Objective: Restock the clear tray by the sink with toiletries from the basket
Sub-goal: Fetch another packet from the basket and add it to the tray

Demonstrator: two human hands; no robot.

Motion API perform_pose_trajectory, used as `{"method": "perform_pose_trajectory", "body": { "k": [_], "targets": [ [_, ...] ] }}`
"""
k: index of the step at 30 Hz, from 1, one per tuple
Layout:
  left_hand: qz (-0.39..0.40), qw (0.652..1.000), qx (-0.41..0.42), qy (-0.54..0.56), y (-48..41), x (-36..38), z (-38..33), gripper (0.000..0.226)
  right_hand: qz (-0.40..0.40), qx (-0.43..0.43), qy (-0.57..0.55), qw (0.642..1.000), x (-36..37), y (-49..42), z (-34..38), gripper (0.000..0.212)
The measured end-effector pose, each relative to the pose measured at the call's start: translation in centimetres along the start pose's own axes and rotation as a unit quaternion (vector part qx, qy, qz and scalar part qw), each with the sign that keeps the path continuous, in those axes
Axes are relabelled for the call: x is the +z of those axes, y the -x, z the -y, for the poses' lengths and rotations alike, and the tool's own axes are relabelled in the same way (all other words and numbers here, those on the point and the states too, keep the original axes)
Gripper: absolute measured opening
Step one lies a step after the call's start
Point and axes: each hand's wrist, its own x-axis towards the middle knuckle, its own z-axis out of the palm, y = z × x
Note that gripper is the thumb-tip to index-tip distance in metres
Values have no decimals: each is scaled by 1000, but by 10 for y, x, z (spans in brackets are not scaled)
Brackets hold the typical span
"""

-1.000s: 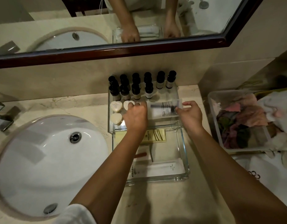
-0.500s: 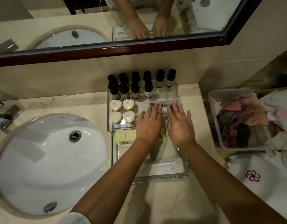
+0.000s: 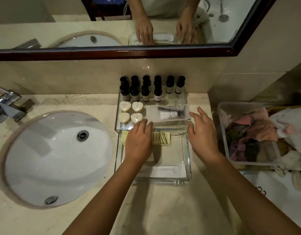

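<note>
A clear two-level tray (image 3: 188,155) stands on the counter right of the sink. Its raised back shelf carries several dark bottles (image 3: 146,94), several heart-shaped soaps (image 3: 131,111) and a white packet with a comb (image 3: 168,113). The lower part holds yellow sachets (image 3: 161,139) and a white packet (image 3: 165,170). My left hand (image 3: 138,143) lies flat over the tray's left half, fingertips at the shelf's front edge. My right hand (image 3: 201,133) hovers with spread fingers at the tray's right rim, just right of the comb packet. Neither hand holds anything.
A white oval sink (image 3: 56,156) with a chrome tap (image 3: 7,107) fills the left. A clear plastic basket (image 3: 222,126) with coloured cloths stands at the right, white towels (image 3: 292,126) beside it. A dark-framed mirror (image 3: 112,52) runs along the wall.
Both hands laid the comb packet on the back shelf, pressed it flat, then drew back and apart. The packet now lies free on the shelf.
</note>
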Motion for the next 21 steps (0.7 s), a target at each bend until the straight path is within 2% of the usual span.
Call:
{"method": "perform_pose_trajectory", "body": {
  "k": [3,7,9,11,14,17,21],
  "targets": [
    [-39,998,-36,29,33,11,17,62,32,-65,-14,997,-6,14,-1,23],
    [-7,988,-150,36,88,16,46,35,143,-115,18,983,0,43,12,22],
    [20,978,-209,3,118,8,64,29,195,-134,31,971,8,54,26,22],
    [66,960,-267,-40,151,-3,81,22,234,-158,34,959,17,64,50,22],
    [42,938,-339,-53,204,-20,107,15,290,-232,68,926,28,80,98,22],
    [24,907,-418,-44,268,-30,128,27,304,-312,68,897,37,108,157,18],
    [-14,847,-531,4,382,-36,146,24,337,-408,55,847,53,179,243,21]
  ]
}}
